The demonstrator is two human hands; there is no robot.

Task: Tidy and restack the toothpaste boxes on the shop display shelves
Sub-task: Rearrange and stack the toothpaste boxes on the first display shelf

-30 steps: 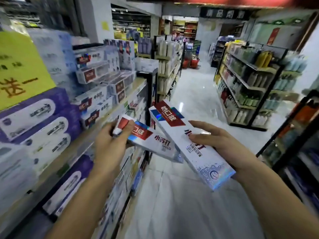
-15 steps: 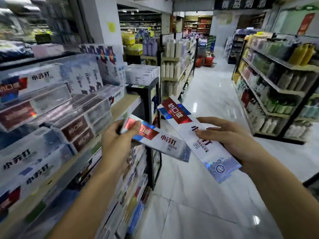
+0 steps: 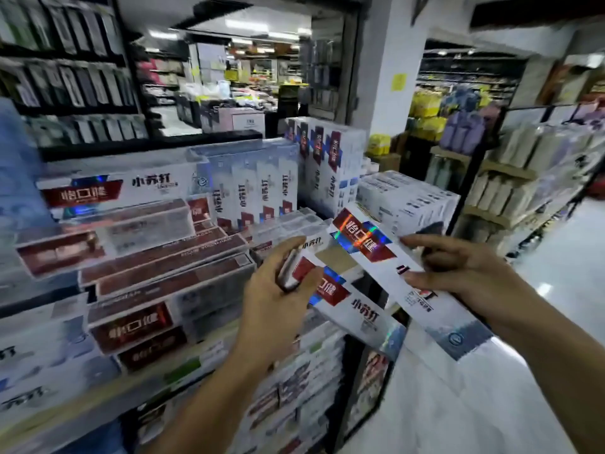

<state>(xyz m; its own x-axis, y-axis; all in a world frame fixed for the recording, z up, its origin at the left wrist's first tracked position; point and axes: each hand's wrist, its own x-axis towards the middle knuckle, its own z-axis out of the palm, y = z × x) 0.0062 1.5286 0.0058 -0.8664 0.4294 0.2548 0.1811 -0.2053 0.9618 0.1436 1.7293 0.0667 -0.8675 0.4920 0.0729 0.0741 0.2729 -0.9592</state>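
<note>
We hold one toothpaste box [image 3: 352,311] in our left hand [image 3: 275,303], closed round its end; our right hand [image 3: 465,273] pinches another toothpaste box [image 3: 406,280], beside the shelf's [image 3: 183,368] front edge; light, crushable cartons, we judge; grip mid-length.

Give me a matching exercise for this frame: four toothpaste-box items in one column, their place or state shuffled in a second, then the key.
Column 1
1. left-hand box
2. right-hand box
3. upright boxes
4. red-sided stack

Column 2
A. standing on end at the back of the shelf
B. lying flat in tilted layers on the shelf, left of the hands
C. held at its red end, lower of the two held boxes
D. pinched at its middle, crossing above the other held box

Pairs: 1-C, 2-D, 3-A, 4-B
</note>
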